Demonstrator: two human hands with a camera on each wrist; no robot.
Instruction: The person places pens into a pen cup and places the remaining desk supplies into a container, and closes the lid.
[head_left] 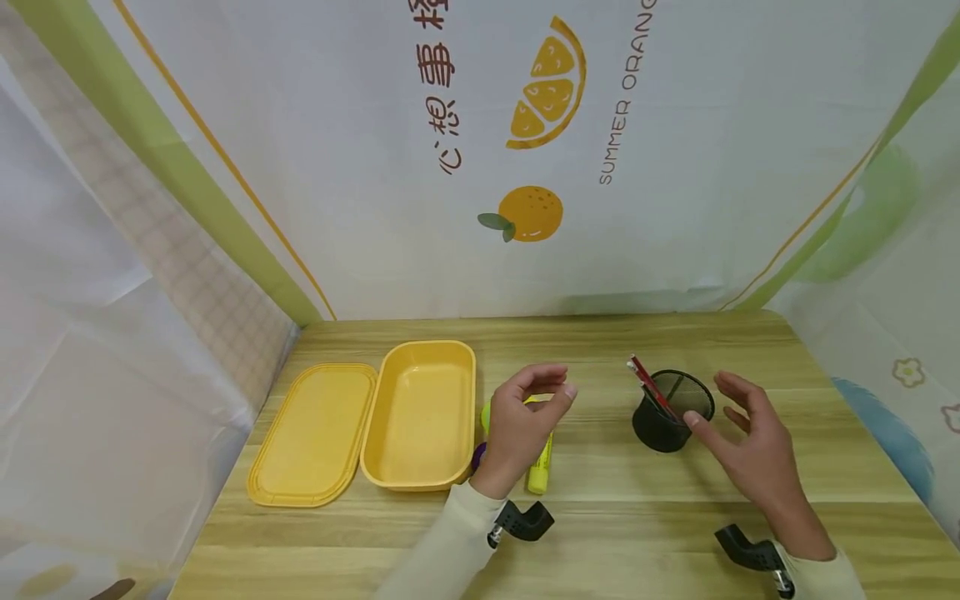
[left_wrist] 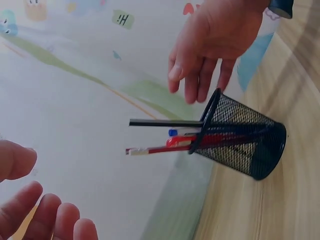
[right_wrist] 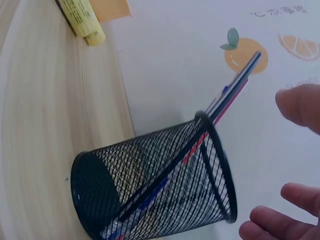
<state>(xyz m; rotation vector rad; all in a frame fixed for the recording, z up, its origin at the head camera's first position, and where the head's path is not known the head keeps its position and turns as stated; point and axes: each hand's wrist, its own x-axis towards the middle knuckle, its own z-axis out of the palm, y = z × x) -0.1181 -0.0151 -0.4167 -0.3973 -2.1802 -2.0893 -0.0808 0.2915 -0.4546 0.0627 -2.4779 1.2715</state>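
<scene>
A black mesh pen holder stands upright on the right part of the table, with several pens and pencils leaning in it. My right hand hovers at the holder's right side, thumb and fingers spread apart and nothing held. In the left wrist view, the right hand's fingers hang close to the holder's rim. Left of the holder, my left hand is raised with loosely bent fingers and an empty grasp. Partly hidden beneath it lies a yellow tube-shaped item, perhaps a highlighter or glue stick.
A yellow open box sits left of my left hand, its matching flat lid beside it. Between box and hand, a purple item and a green item are mostly covered. A printed cloth hangs behind the wooden table.
</scene>
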